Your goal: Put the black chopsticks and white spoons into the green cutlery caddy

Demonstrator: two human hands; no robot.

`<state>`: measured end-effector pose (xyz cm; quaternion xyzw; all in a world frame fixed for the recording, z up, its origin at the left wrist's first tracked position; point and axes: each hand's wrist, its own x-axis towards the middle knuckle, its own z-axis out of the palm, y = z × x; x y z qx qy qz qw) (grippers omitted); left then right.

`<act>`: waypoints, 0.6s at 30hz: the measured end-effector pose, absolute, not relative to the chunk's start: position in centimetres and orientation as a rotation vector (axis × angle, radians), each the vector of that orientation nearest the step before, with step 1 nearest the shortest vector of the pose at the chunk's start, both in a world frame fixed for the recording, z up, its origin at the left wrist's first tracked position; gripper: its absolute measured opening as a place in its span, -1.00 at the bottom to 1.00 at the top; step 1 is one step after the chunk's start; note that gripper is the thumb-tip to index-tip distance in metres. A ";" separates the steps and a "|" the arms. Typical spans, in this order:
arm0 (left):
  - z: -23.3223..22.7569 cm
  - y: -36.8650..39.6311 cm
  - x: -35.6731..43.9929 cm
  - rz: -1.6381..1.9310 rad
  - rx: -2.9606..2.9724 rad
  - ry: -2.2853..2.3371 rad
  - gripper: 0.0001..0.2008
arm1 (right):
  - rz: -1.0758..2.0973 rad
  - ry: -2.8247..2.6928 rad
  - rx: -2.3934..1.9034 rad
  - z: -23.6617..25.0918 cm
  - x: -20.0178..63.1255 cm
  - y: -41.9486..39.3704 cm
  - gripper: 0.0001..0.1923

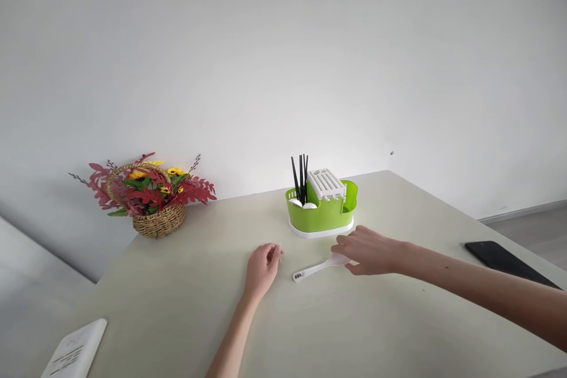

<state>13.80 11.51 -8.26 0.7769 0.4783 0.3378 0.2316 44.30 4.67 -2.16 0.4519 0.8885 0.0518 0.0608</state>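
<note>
A white plastic spoon [315, 270] lies on the pale table [186, 307], its handle with a small label pointing left. My right hand [370, 250] rests over the spoon's bowl end, fingers touching it. My left hand [262, 267] lies on the table to the left of the spoon, fingers loosely curled, holding nothing. Just behind them stands a green cutlery holder [321, 212] on a white base, with black chopsticks [300, 178], white spoon bowls and a white slotted insert in it.
A wicker basket of red leaves and sunflowers [148, 195] stands at the back left by the wall. A black phone [505, 258] lies at the right edge. A white booklet [75, 351] sits at the front left corner.
</note>
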 end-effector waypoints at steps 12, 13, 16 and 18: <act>-7.8 10.1 14.4 0.721 2.432 1.013 -0.65 | -0.095 2.789 1.615 0.9 41.3 5.5 -0.69; -7.7 10.1 14.3 0.725 2.390 1.002 -0.63 | -0.130 2.800 1.638 1.3 41.2 5.3 -0.69; -7.1 9.8 14.4 0.735 2.223 0.960 -0.55 | -0.501 2.881 1.716 2.8 40.8 4.7 -0.63; -6.7 9.4 14.6 0.720 2.141 0.922 -0.51 | -0.931 2.907 1.713 3.8 40.6 4.4 -0.55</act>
